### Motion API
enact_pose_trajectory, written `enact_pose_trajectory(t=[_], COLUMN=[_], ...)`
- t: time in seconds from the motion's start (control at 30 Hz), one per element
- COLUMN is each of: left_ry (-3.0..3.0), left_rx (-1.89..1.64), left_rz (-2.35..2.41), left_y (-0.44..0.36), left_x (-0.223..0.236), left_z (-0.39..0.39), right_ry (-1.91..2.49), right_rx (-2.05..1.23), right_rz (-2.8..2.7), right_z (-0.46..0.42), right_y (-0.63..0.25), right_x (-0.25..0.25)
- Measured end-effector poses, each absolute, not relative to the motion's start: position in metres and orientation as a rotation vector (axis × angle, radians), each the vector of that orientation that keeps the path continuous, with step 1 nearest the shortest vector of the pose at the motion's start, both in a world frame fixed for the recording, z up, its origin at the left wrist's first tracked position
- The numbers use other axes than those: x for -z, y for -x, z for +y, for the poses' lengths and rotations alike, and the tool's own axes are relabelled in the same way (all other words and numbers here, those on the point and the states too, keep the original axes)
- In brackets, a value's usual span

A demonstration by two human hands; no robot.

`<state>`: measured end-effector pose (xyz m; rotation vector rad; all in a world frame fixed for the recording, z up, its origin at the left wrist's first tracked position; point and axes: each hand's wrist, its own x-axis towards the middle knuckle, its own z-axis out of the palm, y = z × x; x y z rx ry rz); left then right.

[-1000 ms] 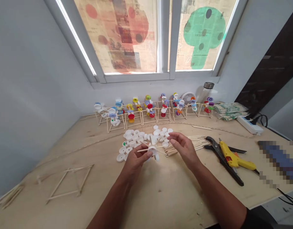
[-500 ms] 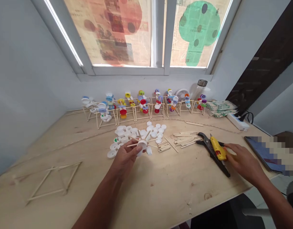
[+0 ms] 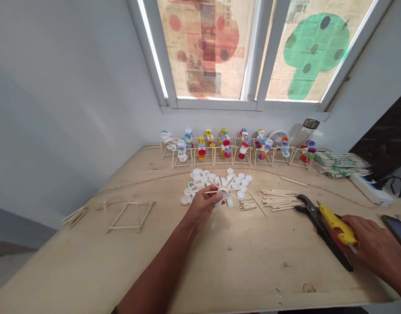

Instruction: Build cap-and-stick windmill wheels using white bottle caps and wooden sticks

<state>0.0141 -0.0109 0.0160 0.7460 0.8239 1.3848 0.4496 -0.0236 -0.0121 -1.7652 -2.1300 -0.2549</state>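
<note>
My left hand (image 3: pixel 205 203) pinches a white bottle cap (image 3: pixel 223 193) with several thin wooden sticks spreading out from it like spokes. It is raised in front of a pile of loose white bottle caps (image 3: pixel 186 199). On the right, my right hand (image 3: pixel 372 240) is closed around the rear of a yellow glue gun (image 3: pixel 336 223), its nozzle pointing away from me. Just left of the gun, and partly beneath it, lies a black-handled cutting tool (image 3: pixel 331 248). Short cut sticks (image 3: pixel 248 204) and a heap of longer sticks (image 3: pixel 279 199) lie between the caps and the tool.
Stick frames bearing coloured caps (image 3: pixel 225 150) line the back of the table. A stick frame (image 3: pixel 124 228) and loose sticks (image 3: pixel 75 216) lie left. At right are packaged sticks (image 3: pixel 341 162), a power strip (image 3: pixel 370 189) and a phone-like device (image 3: pixel 396 231); a bottle (image 3: pixel 307 132) and fan (image 3: pixel 278 137) stand behind.
My view has turned left, so the scene sits farther right and more table shows at left. The left hand still holds the spoked cap; the right hand stays on the glue gun, which has tilted slightly.
</note>
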Motion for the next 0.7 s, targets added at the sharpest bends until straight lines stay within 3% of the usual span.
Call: enact_pose_trajectory(t=[0.1,0.33,0.5,0.7], left_ry=[-0.744,-0.791,-0.847,-0.826], left_rx=[-1.395,-1.471,-1.547,-1.591], left_rz=[0.836,0.918,0.989,0.976], left_y=[-0.012,-0.012,-0.006,0.0], left_x=[-0.014,-0.014,-0.013,-0.009], left_z=[-0.009,-0.006,-0.004,0.001], right_ry=[1.738,1.334,1.196,1.223], right_rx=[0.144,-0.6,-0.849,-0.97], right_rz=[-1.958,-1.544,-1.423,-1.363], right_z=[-0.024,-0.004,0.006,-0.002], right_y=[-0.428,-0.307,-0.228,-0.213], right_x=[-0.001,-0.015,-0.013,0.003])
